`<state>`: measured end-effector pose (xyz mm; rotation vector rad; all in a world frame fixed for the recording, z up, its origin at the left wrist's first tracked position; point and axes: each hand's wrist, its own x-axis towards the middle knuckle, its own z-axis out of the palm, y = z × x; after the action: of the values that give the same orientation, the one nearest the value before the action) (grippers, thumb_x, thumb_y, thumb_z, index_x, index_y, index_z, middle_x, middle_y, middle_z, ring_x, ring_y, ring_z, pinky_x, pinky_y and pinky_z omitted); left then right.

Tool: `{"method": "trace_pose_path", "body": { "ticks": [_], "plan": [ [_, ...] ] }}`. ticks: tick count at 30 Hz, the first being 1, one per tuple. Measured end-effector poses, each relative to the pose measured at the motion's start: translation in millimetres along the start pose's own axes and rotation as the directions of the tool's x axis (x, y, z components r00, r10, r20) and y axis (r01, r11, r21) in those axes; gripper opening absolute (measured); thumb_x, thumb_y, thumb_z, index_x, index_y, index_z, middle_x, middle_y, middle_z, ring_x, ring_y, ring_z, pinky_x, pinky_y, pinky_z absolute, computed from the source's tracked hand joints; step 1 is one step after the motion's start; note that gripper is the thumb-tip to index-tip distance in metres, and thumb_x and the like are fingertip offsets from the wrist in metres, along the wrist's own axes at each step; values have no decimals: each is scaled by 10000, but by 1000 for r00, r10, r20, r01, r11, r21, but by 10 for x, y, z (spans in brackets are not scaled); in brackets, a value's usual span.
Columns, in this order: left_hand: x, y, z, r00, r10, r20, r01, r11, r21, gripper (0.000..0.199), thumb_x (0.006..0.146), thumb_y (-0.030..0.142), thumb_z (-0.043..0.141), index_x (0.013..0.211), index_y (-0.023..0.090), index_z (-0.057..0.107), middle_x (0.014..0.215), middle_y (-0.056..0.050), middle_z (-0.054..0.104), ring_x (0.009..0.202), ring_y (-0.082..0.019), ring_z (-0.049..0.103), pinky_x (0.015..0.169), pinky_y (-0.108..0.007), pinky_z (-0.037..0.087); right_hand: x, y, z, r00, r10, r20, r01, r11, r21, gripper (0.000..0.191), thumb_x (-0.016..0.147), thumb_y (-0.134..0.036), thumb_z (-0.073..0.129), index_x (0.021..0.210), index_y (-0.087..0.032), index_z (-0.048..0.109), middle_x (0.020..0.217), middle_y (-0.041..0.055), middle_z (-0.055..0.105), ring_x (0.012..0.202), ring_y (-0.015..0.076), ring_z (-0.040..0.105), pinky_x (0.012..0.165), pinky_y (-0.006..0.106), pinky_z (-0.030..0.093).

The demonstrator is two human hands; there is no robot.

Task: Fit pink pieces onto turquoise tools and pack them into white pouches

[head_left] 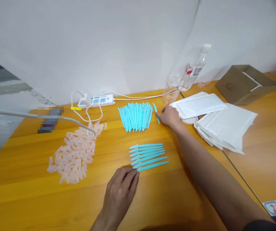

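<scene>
My left hand (pixel 121 189) is closed, fingertips together at the left end of the lowest blue stick (pixel 152 166) in a row of several laid side by side. My right hand (pixel 168 116) reaches further back, its fingertips at a single blue stick (pixel 156 113) that lies just right of a dense pile of blue sticks (pixel 135 117). Whether those fingers grip it is hard to tell. Many small pale pink pieces (pixel 76 154) are spread on the wooden table (pixel 32 192) at the left.
Behind the pink pieces lie a power strip (pixel 106 100) with white cables and a blurred dark object (pixel 50 122). At the right are white packets (pixel 227 125), a clear cup (pixel 170 93), a plastic bottle (pixel 195 72) and an open cardboard box (pixel 239 86).
</scene>
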<state>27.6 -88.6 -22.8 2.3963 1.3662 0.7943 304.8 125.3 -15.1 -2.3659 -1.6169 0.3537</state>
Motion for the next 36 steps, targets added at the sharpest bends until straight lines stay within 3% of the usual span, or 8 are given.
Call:
{"method": "trace_pose_path", "body": {
  "ticks": [5,9,15,20,26,29,33,36],
  "plan": [
    [181,-300,-261,995,-91,-34,92,996,17,143,929,282,628,1022,225,720,977,-71,710,900,-191,678,838,-297,529,104,8,-26,999,29,34,-30,999,24,274,775,-316,662,920,-95,736,937,216,739,968,350,682,829,415,508],
    [668,-842,-480,979,-186,-85,204,933,298,291,975,379,523,1107,210,720,1052,-99,696,965,-245,654,877,-355,490,109,64,-84,992,55,115,-66,993,93,199,720,-292,677,806,-120,731,719,166,720,848,329,695,757,394,516],
    [1338,-1344,-475,971,-241,3,195,796,573,381,976,378,425,959,174,747,1070,-163,632,988,-321,590,870,-434,429,-334,283,-270,967,-68,244,-15,947,321,175,774,-346,604,718,-187,652,608,51,677,675,219,673,636,302,498],
    [1363,-1287,-408,962,-263,75,187,833,522,346,947,275,420,858,163,735,928,-160,665,952,-334,605,829,-433,433,-796,478,-439,830,-330,450,-53,756,652,267,822,-456,605,839,-193,565,759,34,697,667,151,635,641,268,495],
    [1186,-1095,-491,947,-289,139,227,911,344,229,865,243,527,954,203,733,894,-88,706,765,-220,663,719,-319,491,-984,511,-434,711,-461,531,-33,732,681,319,886,-504,584,933,-188,600,625,-67,492,527,90,391,488,222,280],
    [1021,-976,-512,929,-337,151,337,941,25,274,905,370,558,1026,196,731,923,-71,756,776,-186,702,713,-277,544,-1040,428,-394,654,-540,530,48,729,683,308,908,-467,563,963,-174,643,708,-37,546,590,100,426,533,230,323],
    [762,-806,-454,837,-456,302,536,576,-617,383,827,460,725,1043,144,739,916,-93,785,787,-198,732,768,-320,597,-1111,281,-365,623,-576,529,99,729,677,249,903,-389,551,920,-167,663,748,-19,584,648,118,470,599,247,378],
    [646,-703,-382,800,-471,372,575,421,-702,390,808,443,768,1063,148,753,977,-101,793,828,-192,742,839,-330,598,-1146,199,-341,631,-585,509,140,731,668,207,898,-343,543,880,-170,655,707,-33,540,624,111,442,571,240,360]
  ]
}}
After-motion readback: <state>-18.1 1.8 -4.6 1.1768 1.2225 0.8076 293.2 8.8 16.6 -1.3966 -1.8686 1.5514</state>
